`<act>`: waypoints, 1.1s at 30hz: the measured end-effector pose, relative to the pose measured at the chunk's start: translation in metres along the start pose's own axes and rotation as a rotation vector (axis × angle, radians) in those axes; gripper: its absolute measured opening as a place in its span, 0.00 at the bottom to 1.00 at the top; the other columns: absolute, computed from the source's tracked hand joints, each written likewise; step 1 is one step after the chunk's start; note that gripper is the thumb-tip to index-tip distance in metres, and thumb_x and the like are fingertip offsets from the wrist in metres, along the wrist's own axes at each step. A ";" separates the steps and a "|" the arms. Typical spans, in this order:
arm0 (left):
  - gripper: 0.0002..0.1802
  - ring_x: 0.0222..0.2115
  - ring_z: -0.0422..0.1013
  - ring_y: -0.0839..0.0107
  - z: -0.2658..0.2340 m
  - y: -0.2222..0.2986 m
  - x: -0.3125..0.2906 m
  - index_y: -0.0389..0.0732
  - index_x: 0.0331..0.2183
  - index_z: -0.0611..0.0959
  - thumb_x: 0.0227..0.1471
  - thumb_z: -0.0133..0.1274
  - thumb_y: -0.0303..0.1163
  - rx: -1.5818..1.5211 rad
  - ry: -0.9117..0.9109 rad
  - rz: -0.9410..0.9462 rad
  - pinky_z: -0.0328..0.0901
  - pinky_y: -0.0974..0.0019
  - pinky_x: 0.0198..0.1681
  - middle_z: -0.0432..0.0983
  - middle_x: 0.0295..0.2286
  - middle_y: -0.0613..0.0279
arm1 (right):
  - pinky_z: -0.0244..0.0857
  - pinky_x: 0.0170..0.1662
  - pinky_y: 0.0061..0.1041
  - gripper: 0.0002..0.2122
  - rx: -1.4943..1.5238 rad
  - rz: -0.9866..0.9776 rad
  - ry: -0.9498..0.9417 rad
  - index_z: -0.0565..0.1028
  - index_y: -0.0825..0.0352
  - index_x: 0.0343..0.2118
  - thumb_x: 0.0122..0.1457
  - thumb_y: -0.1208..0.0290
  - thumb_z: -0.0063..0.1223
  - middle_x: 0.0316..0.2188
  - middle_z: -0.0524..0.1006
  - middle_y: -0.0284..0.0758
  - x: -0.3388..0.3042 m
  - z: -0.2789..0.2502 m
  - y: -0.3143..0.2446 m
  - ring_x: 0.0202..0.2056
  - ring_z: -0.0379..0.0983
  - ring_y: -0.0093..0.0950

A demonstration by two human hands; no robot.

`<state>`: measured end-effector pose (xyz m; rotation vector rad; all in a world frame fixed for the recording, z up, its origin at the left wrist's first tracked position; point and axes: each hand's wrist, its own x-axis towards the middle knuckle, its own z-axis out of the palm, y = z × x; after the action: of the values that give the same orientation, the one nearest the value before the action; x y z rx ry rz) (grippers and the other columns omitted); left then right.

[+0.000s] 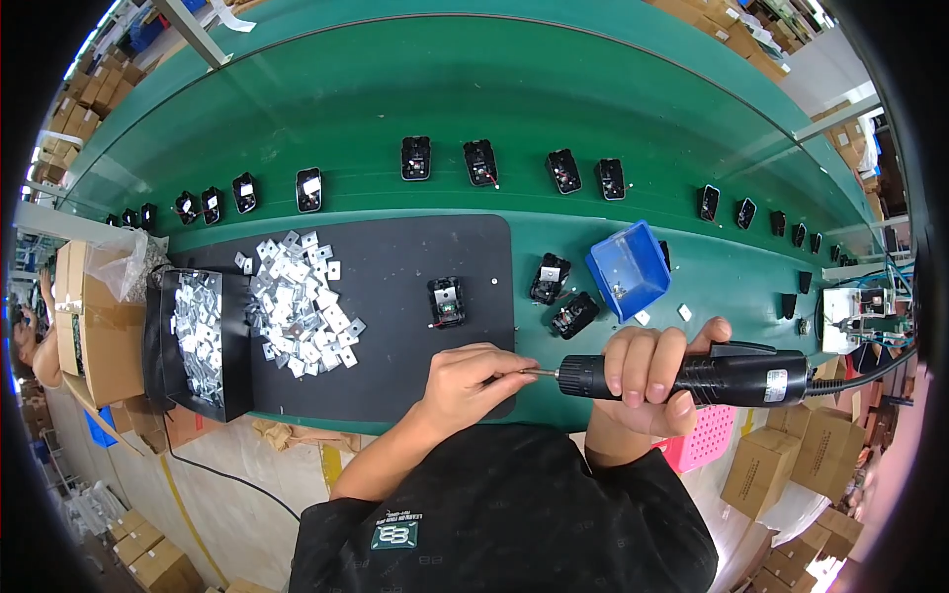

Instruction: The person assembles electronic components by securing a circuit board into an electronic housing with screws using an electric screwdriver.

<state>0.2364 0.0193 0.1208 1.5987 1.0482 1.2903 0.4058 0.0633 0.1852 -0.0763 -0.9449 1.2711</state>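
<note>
While the right hand (647, 371) is closed around the body of a black electric screwdriver (756, 379), the left hand (467, 382) has thumb and fingertips pinched together at the end of its bit (547, 373); whether a screw sits between those fingertips is too small to tell. The screwdriver lies level above the front edge of the green counter (732, 287), bit pointing left, cord running off to the right. Beyond the left hand, one open black housing (447, 301) rests on the dark mat (386, 252), with a loose pile of metal plates (297, 301) farther left and a black box (237, 346) of similar plates beside it. Past the screwdriver, two more housings (550, 278) lie near a blue bin (647, 299) containing small parts. Along the back, a spaced row of black units (416, 158) stretches across a green strip (366, 158).
</note>
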 end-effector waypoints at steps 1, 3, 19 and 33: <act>0.07 0.20 0.74 0.70 0.001 0.000 0.000 0.33 0.27 0.82 0.39 0.61 0.22 -0.020 0.016 -0.001 0.67 0.71 0.24 0.79 0.22 0.59 | 0.61 0.23 0.20 0.28 0.009 0.004 -0.005 0.54 0.59 0.56 0.52 0.71 0.51 0.20 0.67 0.27 0.000 0.000 0.001 0.18 0.63 0.18; 0.07 0.21 0.74 0.70 0.002 -0.002 -0.002 0.33 0.27 0.82 0.39 0.61 0.22 -0.022 0.040 0.016 0.67 0.71 0.24 0.79 0.23 0.58 | 0.61 0.23 0.20 0.28 0.016 0.010 -0.010 0.55 0.59 0.56 0.53 0.71 0.51 0.20 0.66 0.27 0.000 0.000 0.001 0.18 0.63 0.18; 0.49 0.49 0.64 0.55 -0.060 -0.032 -0.003 0.33 0.51 0.67 0.25 0.69 0.36 0.573 0.037 0.140 0.57 0.57 0.49 0.65 0.50 0.51 | 0.63 0.25 0.26 0.25 -0.093 0.109 0.012 0.54 0.58 0.48 0.52 0.73 0.56 0.19 0.65 0.29 -0.006 0.000 0.055 0.19 0.64 0.24; 0.41 0.42 0.66 0.59 -0.067 -0.074 -0.003 0.37 0.46 0.71 0.25 0.68 0.34 0.629 -0.022 -0.065 0.55 0.56 0.49 0.71 0.40 0.56 | 0.65 0.25 0.26 0.22 -0.396 0.104 -0.033 0.55 0.65 0.46 0.50 0.81 0.51 0.19 0.66 0.33 -0.015 -0.014 0.144 0.17 0.64 0.23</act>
<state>0.1620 0.0463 0.0598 2.0017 1.5814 0.9388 0.3033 0.1064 0.0913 -0.4187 -1.2244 1.1671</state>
